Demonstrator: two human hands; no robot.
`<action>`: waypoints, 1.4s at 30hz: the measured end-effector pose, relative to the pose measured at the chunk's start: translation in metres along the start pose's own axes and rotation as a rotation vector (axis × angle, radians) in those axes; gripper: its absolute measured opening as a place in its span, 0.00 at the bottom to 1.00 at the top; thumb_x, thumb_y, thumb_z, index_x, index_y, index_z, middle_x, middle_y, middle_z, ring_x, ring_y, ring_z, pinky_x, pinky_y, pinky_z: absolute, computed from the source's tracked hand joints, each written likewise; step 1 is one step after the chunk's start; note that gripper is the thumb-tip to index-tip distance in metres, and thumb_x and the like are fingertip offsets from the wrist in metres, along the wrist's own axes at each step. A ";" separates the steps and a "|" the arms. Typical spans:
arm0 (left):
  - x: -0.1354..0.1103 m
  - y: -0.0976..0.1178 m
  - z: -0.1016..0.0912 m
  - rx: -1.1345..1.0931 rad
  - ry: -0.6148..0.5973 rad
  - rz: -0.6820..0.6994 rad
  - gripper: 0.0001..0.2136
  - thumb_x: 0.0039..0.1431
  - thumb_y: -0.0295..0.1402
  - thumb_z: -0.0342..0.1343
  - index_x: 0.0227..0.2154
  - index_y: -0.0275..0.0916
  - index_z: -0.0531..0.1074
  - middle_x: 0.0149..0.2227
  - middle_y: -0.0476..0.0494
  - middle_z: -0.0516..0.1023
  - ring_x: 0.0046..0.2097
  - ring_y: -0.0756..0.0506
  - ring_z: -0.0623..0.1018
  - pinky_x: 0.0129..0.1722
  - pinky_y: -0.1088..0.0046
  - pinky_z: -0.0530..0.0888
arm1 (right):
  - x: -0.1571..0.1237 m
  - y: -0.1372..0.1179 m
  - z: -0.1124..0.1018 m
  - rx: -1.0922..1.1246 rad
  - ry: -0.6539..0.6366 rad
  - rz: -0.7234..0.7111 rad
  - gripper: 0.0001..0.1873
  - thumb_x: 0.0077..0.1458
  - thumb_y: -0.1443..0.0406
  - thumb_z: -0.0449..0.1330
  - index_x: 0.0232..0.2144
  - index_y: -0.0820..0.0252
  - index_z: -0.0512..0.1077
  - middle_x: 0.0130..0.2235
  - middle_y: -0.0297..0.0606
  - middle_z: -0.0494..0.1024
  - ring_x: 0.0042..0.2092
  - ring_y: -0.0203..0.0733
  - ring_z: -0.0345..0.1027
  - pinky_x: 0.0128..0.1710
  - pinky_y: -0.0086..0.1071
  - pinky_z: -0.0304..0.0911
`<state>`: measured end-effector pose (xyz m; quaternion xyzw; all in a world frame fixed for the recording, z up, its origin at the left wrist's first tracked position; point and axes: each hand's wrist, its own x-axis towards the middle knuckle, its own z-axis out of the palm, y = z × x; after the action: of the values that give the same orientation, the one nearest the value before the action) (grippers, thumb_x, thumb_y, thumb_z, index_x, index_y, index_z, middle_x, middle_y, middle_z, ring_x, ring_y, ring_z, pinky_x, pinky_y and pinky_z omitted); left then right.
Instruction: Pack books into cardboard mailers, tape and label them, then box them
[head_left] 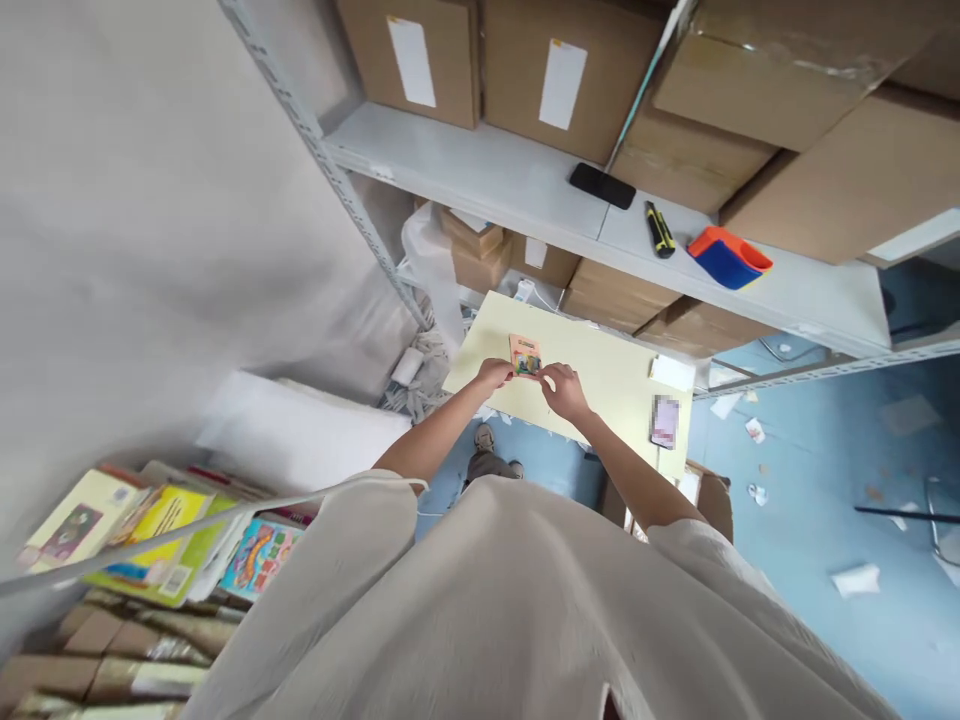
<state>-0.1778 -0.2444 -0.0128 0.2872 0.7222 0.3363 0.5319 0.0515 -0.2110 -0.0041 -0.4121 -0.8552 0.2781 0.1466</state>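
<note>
A small booklet or card (pixel 525 352) with a colourful picture on a pale orange ground lies at the near edge of the cream table (pixel 600 370). My left hand (pixel 496 374) pinches its lower left corner. On the lower right corner, the fingers of my right hand (pixel 564 389) are closed as well. Whether it is one sheet or several pages, I cannot tell. Farther right on the same table rests a phone-like item (pixel 664 421) with a blurred screen.
Above the table runs a metal shelf (pixel 480 190) with cardboard boxes (pixel 570 60), a black phone (pixel 602 186), a yellow-black utility knife (pixel 660 230) and an orange-blue holder (pixel 729 257). Stacked books (pixel 165 530) stand at lower left. Paper scraps (pixel 856 580) litter the blue floor.
</note>
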 end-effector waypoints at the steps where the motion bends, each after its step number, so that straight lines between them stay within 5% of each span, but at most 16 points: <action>1: 0.009 0.000 0.003 0.020 -0.013 -0.002 0.15 0.54 0.41 0.72 0.22 0.41 0.73 0.23 0.45 0.76 0.30 0.45 0.76 0.32 0.68 0.70 | 0.000 0.007 -0.001 0.006 0.002 0.037 0.18 0.70 0.67 0.58 0.53 0.53 0.85 0.56 0.50 0.84 0.58 0.60 0.73 0.61 0.53 0.68; 7: 0.064 -0.002 0.009 0.154 -0.134 -0.006 0.14 0.54 0.38 0.69 0.20 0.42 0.72 0.22 0.48 0.73 0.29 0.47 0.71 0.30 0.71 0.66 | 0.003 0.037 0.003 0.153 -0.012 0.309 0.16 0.67 0.68 0.59 0.50 0.53 0.85 0.54 0.48 0.84 0.53 0.55 0.78 0.59 0.51 0.74; 14: 0.100 -0.022 0.019 0.328 -0.221 -0.021 0.12 0.56 0.38 0.66 0.21 0.43 0.71 0.22 0.50 0.71 0.33 0.45 0.73 0.34 0.71 0.66 | 0.005 0.049 0.033 0.292 0.020 0.578 0.12 0.62 0.68 0.62 0.43 0.54 0.85 0.51 0.45 0.86 0.47 0.50 0.83 0.57 0.47 0.77; 18: 0.103 -0.031 0.015 0.525 -0.192 -0.029 0.14 0.57 0.31 0.66 0.22 0.43 0.67 0.27 0.45 0.76 0.43 0.39 0.81 0.41 0.69 0.70 | 0.009 0.060 0.052 0.406 0.021 0.720 0.08 0.57 0.66 0.65 0.38 0.52 0.84 0.48 0.42 0.88 0.45 0.48 0.83 0.57 0.46 0.77; 22: 0.102 -0.036 0.009 0.583 -0.196 0.119 0.02 0.62 0.28 0.64 0.36 0.41 0.78 0.45 0.37 0.86 0.55 0.37 0.83 0.54 0.67 0.76 | 0.024 0.069 0.071 0.595 0.103 0.892 0.07 0.52 0.63 0.67 0.36 0.51 0.80 0.42 0.39 0.88 0.47 0.50 0.83 0.56 0.47 0.78; 29: 0.102 -0.038 0.023 0.555 -0.291 0.340 0.24 0.62 0.19 0.56 0.59 0.37 0.82 0.65 0.31 0.83 0.69 0.35 0.80 0.72 0.58 0.74 | 0.053 0.079 0.097 0.789 0.214 0.970 0.22 0.47 0.54 0.70 0.45 0.54 0.79 0.51 0.47 0.86 0.50 0.51 0.81 0.51 0.46 0.78; 42: 0.102 -0.033 0.027 0.634 -0.359 0.249 0.23 0.63 0.28 0.66 0.61 0.41 0.80 0.66 0.32 0.83 0.67 0.29 0.82 0.66 0.55 0.79 | 0.066 0.077 0.102 0.871 0.233 1.085 0.33 0.46 0.53 0.66 0.55 0.53 0.79 0.53 0.48 0.86 0.48 0.49 0.81 0.45 0.39 0.77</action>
<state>-0.1807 -0.1806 -0.1031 0.5771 0.6455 0.1027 0.4897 0.0095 -0.1560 -0.1306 -0.7113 -0.3186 0.5830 0.2296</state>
